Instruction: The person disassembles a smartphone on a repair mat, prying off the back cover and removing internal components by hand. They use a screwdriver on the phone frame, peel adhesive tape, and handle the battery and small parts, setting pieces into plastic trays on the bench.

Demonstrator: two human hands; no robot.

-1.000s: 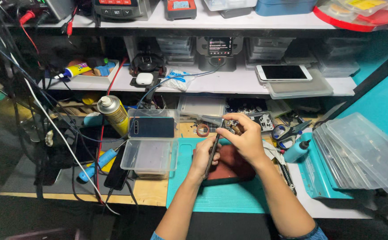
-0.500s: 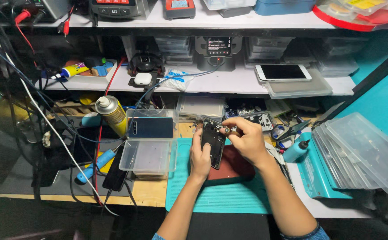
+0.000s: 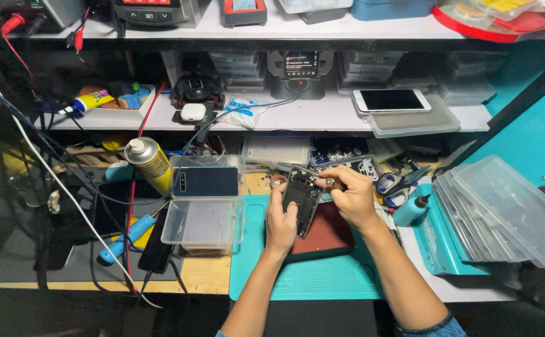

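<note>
My left hand (image 3: pixel 280 219) grips an opened black phone body (image 3: pixel 301 198), tilted up so its inner parts face me. My right hand (image 3: pixel 349 195) pinches a small tool with a round metal end (image 3: pixel 329 182) at the phone's upper right corner. Both hands hover over a dark red pad (image 3: pixel 327 234) lying on a teal work mat (image 3: pixel 310 278).
Left of the mat stands a clear plastic box (image 3: pixel 200 223), with a dark phone (image 3: pixel 206 181) and a yellow spray can (image 3: pixel 150 163) behind it. A white phone (image 3: pixel 391 100) lies on the shelf. Stacked clear lids (image 3: pixel 503 212) fill the right. Cables hang at the left.
The phone body has turned from edge-on to face me, held by my left hand. My right hand has stayed at its top corner.
</note>
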